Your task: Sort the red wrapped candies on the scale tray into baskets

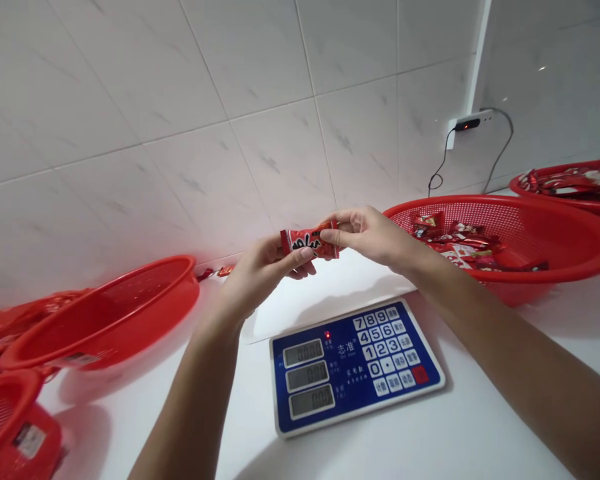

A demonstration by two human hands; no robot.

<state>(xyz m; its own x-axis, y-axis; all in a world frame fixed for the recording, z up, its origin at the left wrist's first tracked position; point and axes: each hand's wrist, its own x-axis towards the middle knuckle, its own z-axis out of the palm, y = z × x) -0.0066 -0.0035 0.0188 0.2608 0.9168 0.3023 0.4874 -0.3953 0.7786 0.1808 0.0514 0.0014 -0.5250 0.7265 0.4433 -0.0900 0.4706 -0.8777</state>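
Both hands hold one small red wrapped snack packet (pixel 310 244) with dark lettering on its front. My left hand (pixel 267 267) grips its left end, thumb across the front. On the right end, my right hand (pixel 363 233) pinches it between thumb and fingers. The packet is above the white pan (pixel 285 313) of a digital scale, apart from it. In front of the pan lies the scale's blue keypad panel (pixel 355 367), with three displays that appear to read zeros and a lit red light.
At right stands a red basket (pixel 570 247) with several red packets; another filled red basket (pixel 540 183) is behind it. Red baskets (pixel 130 320) line the left side. A tiled wall (pixel 190 167) closes the back, with a power strip (pixel 473 123) and cables at right.
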